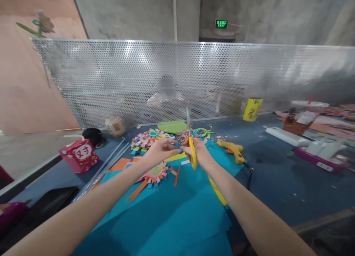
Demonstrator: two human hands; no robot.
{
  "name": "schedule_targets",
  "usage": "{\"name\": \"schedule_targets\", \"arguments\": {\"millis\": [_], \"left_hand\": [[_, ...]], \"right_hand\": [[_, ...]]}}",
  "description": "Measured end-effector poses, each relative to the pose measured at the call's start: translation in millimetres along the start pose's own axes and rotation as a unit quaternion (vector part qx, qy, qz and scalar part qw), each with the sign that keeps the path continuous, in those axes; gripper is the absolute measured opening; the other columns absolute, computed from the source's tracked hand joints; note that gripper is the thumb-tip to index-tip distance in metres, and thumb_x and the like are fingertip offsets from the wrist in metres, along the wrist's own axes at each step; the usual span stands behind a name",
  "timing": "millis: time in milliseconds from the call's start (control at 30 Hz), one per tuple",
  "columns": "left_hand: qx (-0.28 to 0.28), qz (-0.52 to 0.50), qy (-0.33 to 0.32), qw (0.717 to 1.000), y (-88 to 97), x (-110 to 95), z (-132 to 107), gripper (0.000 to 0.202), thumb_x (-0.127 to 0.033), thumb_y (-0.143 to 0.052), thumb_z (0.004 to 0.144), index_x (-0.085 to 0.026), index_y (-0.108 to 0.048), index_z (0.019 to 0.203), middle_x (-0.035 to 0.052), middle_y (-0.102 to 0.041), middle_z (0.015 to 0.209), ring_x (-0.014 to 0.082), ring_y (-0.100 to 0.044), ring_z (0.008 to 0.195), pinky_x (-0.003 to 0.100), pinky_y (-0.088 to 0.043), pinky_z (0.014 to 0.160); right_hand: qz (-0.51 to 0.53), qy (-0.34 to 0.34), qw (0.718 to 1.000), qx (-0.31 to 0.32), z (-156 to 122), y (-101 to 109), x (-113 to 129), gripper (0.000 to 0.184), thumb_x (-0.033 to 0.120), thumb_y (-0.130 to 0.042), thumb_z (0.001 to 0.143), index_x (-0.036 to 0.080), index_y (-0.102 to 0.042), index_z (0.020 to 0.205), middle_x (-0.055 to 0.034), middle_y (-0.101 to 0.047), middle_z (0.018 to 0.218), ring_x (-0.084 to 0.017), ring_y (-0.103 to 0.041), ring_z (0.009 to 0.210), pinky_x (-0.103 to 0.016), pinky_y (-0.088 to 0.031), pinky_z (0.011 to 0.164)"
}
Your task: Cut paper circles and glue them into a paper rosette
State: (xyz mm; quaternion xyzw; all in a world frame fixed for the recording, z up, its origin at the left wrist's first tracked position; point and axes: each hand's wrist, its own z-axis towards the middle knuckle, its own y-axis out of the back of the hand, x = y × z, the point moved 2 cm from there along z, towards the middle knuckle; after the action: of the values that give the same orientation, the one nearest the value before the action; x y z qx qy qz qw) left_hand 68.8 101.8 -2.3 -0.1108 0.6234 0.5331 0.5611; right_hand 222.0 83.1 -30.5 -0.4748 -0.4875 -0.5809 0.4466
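In the head view my right hand (200, 152) is closed around yellow-handled scissors (193, 160), whose blades point up and away from me. My left hand (161, 151) sits just beside it, fingers pinched together. A small bluish scrap seems to lie between the fingertips of both hands, too small to name. Below my hands, large blue paper sheets (163, 219) cover the table. Fringed paper flowers (148, 138) in pink, orange and blue lie behind my left hand. Another fringed flower with a green centre (156, 171) rests under my left wrist, near orange paper strips (138, 192).
On the right lie a yellow glue gun (232, 149) with a black cord, a yellow roll (252, 109) and a purple box (318, 160). A red drink carton (79, 156) stands left. Perforated metal screen (133, 78) closes off the back; a person sits behind it.
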Motion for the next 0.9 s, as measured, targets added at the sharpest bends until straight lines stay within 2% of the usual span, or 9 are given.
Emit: {"name": "schedule_targets", "arguments": {"millis": [100, 233, 367, 467, 600, 667, 733, 833, 900], "left_hand": [[-0.007, -0.097, 0.018, 0.995, -1.5, -3, -16, 0.042, -0.035, -0.074, 0.060, -0.015, -0.059, 0.094, 0.0035, -0.068, 0.081, 0.0183, -0.066, 0.075, 0.030, -0.051, 0.067], [-0.065, -0.216, 0.065, 0.972, -2.9, 1, -41, 0.040, -0.034, -0.076, 0.060, -0.016, -0.055, 0.089, 0.0013, -0.066, 0.069, 0.0151, -0.065, 0.066, 0.029, -0.051, 0.064], [-0.099, -0.305, 0.095, 0.942, -0.2, -5, -69, 0.044, -0.038, -0.077, 0.059, -0.015, -0.053, 0.088, 0.0008, -0.066, 0.068, 0.0146, -0.065, 0.061, 0.028, -0.052, 0.060], [-0.123, -0.329, 0.096, 0.932, 5.9, -15, -90, 0.041, -0.034, -0.080, 0.056, -0.014, -0.055, 0.083, -0.0001, -0.065, 0.063, 0.0131, -0.063, 0.055, 0.025, -0.050, 0.054], [-0.194, -0.335, 0.062, 0.920, 18.1, -16, -105, 0.033, -0.024, -0.080, 0.056, -0.014, -0.058, 0.078, -0.0032, -0.063, 0.060, 0.0080, -0.059, 0.052, 0.018, -0.047, 0.051], [-0.234, -0.346, 0.033, 0.908, 24.7, -10, -107, 0.030, -0.021, -0.079, 0.058, -0.014, -0.058, 0.079, -0.0041, -0.063, 0.061, 0.0069, -0.059, 0.052, 0.017, -0.047, 0.051], [-0.265, -0.367, 0.014, 0.891, 30.1, -3, -107, 0.029, -0.020, -0.077, 0.061, -0.015, -0.058, 0.082, -0.0050, -0.063, 0.061, 0.0064, -0.058, 0.050, 0.017, -0.047, 0.051], [-0.285, -0.400, 0.006, 0.871, 34.0, 3, -108, 0.029, -0.017, -0.076, 0.063, -0.015, -0.056, 0.084, -0.0062, -0.061, 0.060, 0.0061, -0.058, 0.050, 0.017, -0.049, 0.052], [-0.284, -0.415, 0.004, 0.864, 33.8, 3, -110, 0.029, -0.014, -0.076, 0.062, -0.015, -0.056, 0.083, -0.0061, -0.061, 0.060, 0.0061, -0.058, 0.051, 0.017, -0.050, 0.053]], "right_hand": [[0.017, 0.043, 0.999, 0.017, -9, -8, 6, 0.019, 0.029, -0.062, 0.083, 0.012, -0.054, 0.079, 0.0057, -0.051, 0.060, -0.004, -0.045, 0.044, -0.016, -0.038, 0.042], [0.063, 0.055, 0.995, 0.056, -23, -22, 10, 0.027, 0.028, -0.070, 0.062, 0.018, -0.047, 0.070, 0.0097, -0.044, 0.043, -0.007, -0.040, 0.035, -0.018, -0.033, 0.035], [0.109, 0.058, 0.986, 0.110, -42, -38, 18, 0.026, 0.036, -0.062, 0.062, 0.020, -0.043, 0.071, 0.0097, -0.041, 0.043, -0.008, -0.043, 0.037, -0.021, -0.037, 0.040], [0.106, 0.059, 0.982, 0.145, -54, -45, 25, 0.026, 0.037, -0.058, 0.062, 0.021, -0.040, 0.070, 0.0099, -0.039, 0.046, -0.008, -0.039, 0.038, -0.021, -0.037, 0.041], [0.035, 0.079, 0.986, 0.141, -64, -41, 34, 0.024, 0.035, -0.062, 0.062, 0.020, -0.046, 0.071, 0.0067, -0.047, 0.057, -0.008, -0.042, 0.045, -0.022, -0.037, 0.046], [-0.025, 0.095, 0.988, 0.119, -67, -35, 37, 0.022, 0.028, -0.068, 0.061, 0.018, -0.052, 0.072, 0.0028, -0.053, 0.069, -0.011, -0.048, 0.061, -0.020, -0.037, 0.052], [-0.091, 0.090, 0.986, 0.105, -71, -32, 36, 0.022, 0.028, -0.070, 0.060, 0.018, -0.052, 0.067, 0.0033, -0.049, 0.062, -0.011, -0.042, 0.056, -0.020, -0.030, 0.048], [-0.207, 0.075, 0.969, 0.111, -77, -32, 30, 0.023, 0.039, -0.061, 0.071, 0.020, -0.048, 0.071, 0.0025, -0.047, 0.064, -0.013, -0.043, 0.058, -0.022, -0.034, 0.049], [-0.232, 0.075, 0.960, 0.136, -81, -34, 25, 0.020, 0.039, -0.058, 0.075, 0.021, -0.048, 0.074, 0.0012, -0.050, 0.068, -0.015, -0.048, 0.062, -0.024, -0.038, 0.052]]}}
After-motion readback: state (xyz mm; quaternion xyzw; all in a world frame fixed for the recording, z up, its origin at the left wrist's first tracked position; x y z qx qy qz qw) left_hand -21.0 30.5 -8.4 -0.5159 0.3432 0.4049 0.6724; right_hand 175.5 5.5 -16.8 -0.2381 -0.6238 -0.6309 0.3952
